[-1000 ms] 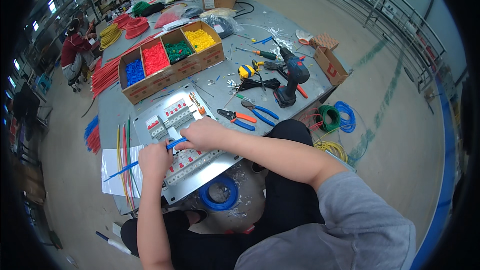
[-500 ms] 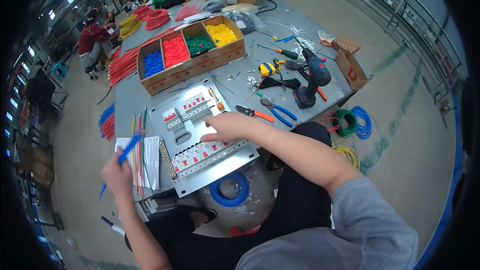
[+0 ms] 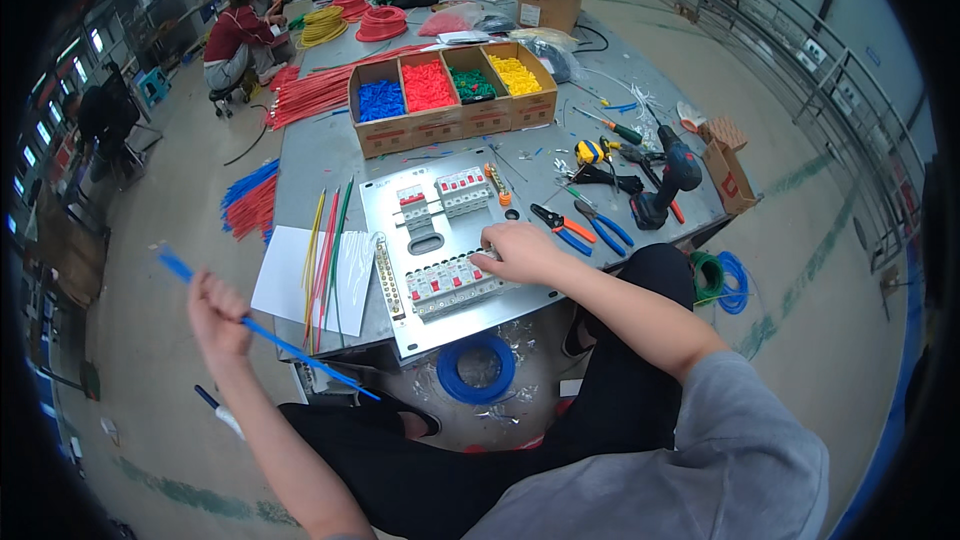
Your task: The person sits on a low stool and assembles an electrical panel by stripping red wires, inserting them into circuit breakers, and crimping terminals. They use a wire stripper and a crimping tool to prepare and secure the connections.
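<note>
A long brown box (image 3: 470,123) sits on the grey tabletop (image 3: 310,155), with blue, red, green and yellow bits (image 3: 428,87) inside. A drill (image 3: 680,172) stands on the right, near pliers (image 3: 616,228) with blue handles and a yellow tape measure (image 3: 588,152). Farther back are a yellow roll of wire (image 3: 323,27), a red roll (image 3: 382,24) and a big open cardboard box (image 3: 546,0). On the left, a person (image 3: 238,38) in red sits on a stool (image 3: 228,95).

The bare left hand (image 3: 218,320) is curled up tight and looks a bit blurry, way out on the left, with the bare left arm (image 3: 280,445) coming up from the bottom. The bare right hand (image 3: 520,252) is bent, back side up, and the bare right arm (image 3: 635,312) pokes out of a short grey cloth sleeve (image 3: 735,400).
</note>
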Tool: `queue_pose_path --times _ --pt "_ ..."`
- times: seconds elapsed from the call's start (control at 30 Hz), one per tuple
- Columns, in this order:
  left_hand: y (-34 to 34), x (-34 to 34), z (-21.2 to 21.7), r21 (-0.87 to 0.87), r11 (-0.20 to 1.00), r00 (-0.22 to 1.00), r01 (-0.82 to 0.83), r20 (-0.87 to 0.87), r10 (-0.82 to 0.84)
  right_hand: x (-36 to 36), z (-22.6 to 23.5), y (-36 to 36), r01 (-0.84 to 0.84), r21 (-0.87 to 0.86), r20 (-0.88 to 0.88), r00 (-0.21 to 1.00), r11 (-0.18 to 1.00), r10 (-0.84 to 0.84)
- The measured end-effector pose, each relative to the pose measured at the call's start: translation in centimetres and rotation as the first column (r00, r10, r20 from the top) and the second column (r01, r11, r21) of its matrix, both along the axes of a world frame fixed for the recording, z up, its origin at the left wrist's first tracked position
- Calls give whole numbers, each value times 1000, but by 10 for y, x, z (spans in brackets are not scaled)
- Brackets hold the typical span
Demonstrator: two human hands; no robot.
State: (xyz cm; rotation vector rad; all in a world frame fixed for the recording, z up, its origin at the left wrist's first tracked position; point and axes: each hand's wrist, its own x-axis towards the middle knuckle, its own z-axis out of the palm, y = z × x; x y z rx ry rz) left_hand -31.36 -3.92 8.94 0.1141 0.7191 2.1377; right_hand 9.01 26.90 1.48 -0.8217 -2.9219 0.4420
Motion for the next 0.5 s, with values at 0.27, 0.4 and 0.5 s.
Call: queue_pose_path --times 0.27,0.4,0.5 --pt "46 38 -33 -175 969 983 173 91 -159 -34 32 -19 -89 -136 100 990 987 103" --pt "61 3 -62 -71 971 967 228 137 -217 -31 6 -22 -227 32 -144 963 973 230" --pt "73 -24 -80 -39 975 951 220 233 -205 -22 2 -21 -228 -12 -206 953 973 221"
